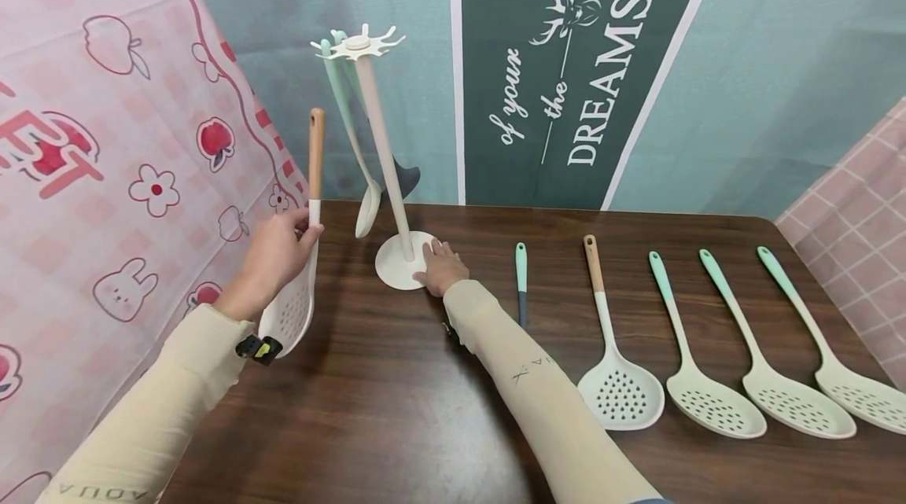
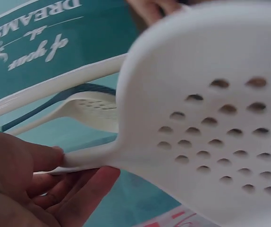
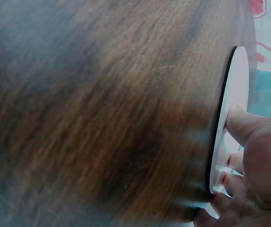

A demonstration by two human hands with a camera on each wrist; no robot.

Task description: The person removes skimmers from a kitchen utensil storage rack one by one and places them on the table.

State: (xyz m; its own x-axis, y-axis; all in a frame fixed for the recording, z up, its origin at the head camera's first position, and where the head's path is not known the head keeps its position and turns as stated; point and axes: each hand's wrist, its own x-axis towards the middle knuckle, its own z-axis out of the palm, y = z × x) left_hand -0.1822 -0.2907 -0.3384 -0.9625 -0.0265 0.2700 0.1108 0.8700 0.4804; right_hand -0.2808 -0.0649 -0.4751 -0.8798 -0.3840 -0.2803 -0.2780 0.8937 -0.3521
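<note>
My left hand (image 1: 279, 252) pinches the white neck of a skimmer (image 1: 315, 158) with a wooden handle end, held upright left of the stand, its perforated head (image 2: 211, 118) down. Fingers and thumb grip the neck in the left wrist view. A white utensil stand (image 1: 382, 142) has a hooked ring on top. From it hang a pale spoon-like utensil (image 1: 370, 205), which shows holes in the left wrist view, and a dark grey utensil (image 1: 406, 178), partly behind the pole. My right hand (image 1: 444, 266) rests on the stand's round base (image 1: 396, 272), fingers spread over its right edge.
On the brown table (image 1: 340, 425), right of the stand, lie a green-and-grey handled utensil (image 1: 521, 276) partly behind my right sleeve, another wood-handled skimmer (image 1: 623, 394) and several green-handled slotted spoons (image 1: 715, 402). A pink curtain (image 1: 141, 134) borders the left, a teal one (image 1: 764, 71) the back.
</note>
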